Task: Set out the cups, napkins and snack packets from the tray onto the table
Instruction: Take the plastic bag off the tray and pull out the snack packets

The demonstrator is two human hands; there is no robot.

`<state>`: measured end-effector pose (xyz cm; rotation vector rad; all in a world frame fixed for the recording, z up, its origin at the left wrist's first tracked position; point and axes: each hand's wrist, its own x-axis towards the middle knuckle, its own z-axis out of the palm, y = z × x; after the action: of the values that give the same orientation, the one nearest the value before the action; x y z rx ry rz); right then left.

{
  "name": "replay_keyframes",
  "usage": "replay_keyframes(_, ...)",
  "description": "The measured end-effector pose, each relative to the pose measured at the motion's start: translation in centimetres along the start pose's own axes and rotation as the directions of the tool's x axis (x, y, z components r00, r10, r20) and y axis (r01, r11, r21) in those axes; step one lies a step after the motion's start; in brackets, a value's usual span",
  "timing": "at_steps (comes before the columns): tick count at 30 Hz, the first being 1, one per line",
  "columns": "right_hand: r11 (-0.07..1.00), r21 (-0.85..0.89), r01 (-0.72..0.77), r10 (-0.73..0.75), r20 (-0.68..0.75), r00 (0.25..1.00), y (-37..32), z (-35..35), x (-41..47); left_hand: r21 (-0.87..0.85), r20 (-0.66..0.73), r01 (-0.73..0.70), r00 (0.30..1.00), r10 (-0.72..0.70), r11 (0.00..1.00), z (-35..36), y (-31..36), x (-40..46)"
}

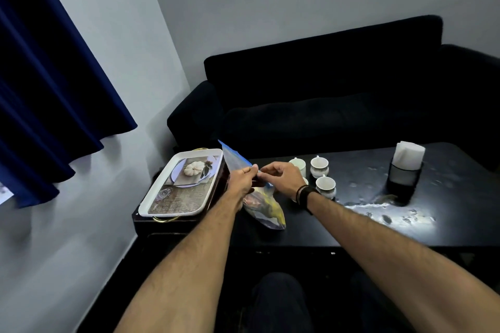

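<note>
I see my left hand (241, 180) and right hand (281, 176) both pinching the bag (263, 204) top; cups (319, 166) just beyond my right hand, tray (151, 201) beside my left.

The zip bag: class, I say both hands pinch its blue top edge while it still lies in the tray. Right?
Not quite. Both hands, left hand and right hand, do pinch the zip bag, but the head view shows it over the dark table, beside the tray.

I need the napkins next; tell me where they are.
The napkins stand in a dark holder on the table's far right, right of the cups.
</note>
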<state>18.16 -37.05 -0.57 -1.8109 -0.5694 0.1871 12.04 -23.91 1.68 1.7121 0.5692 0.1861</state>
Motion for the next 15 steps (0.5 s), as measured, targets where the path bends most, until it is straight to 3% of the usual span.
replay_keyframes(7,0.984,-0.175,-0.031,0.038,0.04,0.998,-1.4,-1.9,-0.4,-0.024,0.022,-0.064,0.998,0.065,0.998,1.3,-0.3,-1.1)
replay_keyframes(10,0.947,-0.319,-0.034,0.029,-0.02,0.999,-2.2,-2.1,-0.3,0.024,0.027,-0.067,0.997,0.066,0.997,1.6,-0.3,-1.3)
replay_keyframes(15,0.923,-0.361,-0.13,0.127,-0.034,0.991,-2.9,-1.6,-0.1,0.127,-0.025,-0.045,0.998,0.049,0.991,1.8,0.1,-1.2)
